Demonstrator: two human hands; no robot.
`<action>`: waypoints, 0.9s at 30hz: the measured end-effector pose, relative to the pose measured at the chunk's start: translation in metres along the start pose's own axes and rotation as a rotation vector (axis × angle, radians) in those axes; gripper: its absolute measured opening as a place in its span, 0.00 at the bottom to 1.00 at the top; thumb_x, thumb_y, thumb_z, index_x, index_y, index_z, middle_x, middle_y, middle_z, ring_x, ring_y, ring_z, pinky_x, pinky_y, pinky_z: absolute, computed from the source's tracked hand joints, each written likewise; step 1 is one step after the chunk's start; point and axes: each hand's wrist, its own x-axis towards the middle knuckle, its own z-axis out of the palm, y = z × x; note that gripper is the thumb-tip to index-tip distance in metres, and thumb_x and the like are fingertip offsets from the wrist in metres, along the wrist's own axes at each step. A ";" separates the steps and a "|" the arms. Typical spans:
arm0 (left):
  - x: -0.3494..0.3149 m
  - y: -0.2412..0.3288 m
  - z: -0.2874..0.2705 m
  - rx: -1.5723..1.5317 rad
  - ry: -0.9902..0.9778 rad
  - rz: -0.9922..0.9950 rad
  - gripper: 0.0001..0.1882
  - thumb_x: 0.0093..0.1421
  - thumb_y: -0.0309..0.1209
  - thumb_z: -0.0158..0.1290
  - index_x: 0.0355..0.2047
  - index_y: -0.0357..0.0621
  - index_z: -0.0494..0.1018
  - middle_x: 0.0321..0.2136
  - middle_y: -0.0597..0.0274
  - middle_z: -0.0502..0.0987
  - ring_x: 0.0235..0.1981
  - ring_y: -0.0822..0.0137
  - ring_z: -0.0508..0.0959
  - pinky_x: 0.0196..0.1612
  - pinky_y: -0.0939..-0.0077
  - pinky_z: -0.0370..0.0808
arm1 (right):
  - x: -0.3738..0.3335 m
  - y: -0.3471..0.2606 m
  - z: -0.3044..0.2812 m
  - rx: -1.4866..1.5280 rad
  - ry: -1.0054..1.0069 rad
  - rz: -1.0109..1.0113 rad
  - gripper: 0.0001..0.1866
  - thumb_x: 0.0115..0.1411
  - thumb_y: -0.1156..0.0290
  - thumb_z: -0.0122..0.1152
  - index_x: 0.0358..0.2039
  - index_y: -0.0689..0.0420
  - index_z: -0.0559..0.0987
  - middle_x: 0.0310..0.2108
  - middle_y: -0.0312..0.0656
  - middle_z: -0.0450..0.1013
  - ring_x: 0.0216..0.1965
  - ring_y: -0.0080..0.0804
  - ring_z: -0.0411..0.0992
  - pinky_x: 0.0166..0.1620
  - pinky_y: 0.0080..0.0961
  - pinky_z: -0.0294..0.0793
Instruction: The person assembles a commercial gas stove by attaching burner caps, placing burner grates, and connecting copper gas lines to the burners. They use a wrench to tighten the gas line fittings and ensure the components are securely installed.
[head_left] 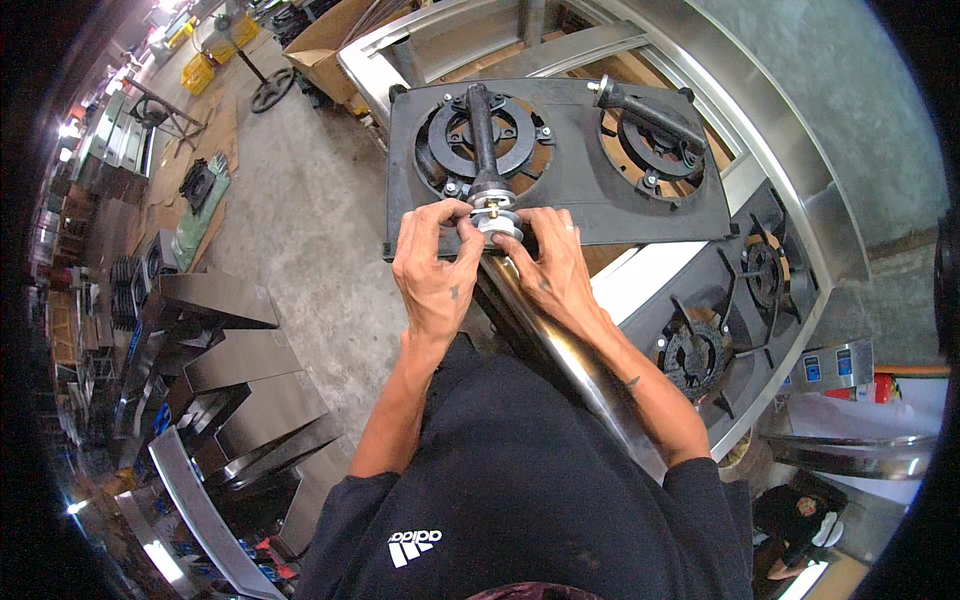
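Note:
A black gas burner (483, 145) lies over the left round opening of a black stove plate (578, 190), its tube pointing toward me. At the tube's near end is a silver metal fitting (496, 224) with round discs and a small brass-coloured part. My left hand (436, 268) pinches this fitting from the left, thumb and fingers bent around its edge. From the other side my right hand (557, 262) grips it the same way, thumb near its lower disc. Fingers partly hide the fitting's edges. A second burner (660, 125) lies slanted over the right opening.
Under the plate is a stainless steel frame (820, 215) with a shiny round rail (560, 345). Another black stove top (695, 355) is at the right. Bent steel pieces (245, 365) stand at the left, beyond them a pedestal stand (270, 90). Another person (800, 520) is at the lower right.

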 end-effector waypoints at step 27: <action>-0.011 0.003 0.012 -0.052 -0.051 -0.157 0.08 0.65 0.22 0.61 0.44 0.39 0.82 0.38 0.57 0.85 0.38 0.65 0.84 0.46 0.69 0.80 | 0.003 0.000 0.005 -0.065 0.010 -0.042 0.17 0.66 0.63 0.68 0.49 0.60 0.79 0.42 0.48 0.76 0.45 0.49 0.70 0.48 0.45 0.64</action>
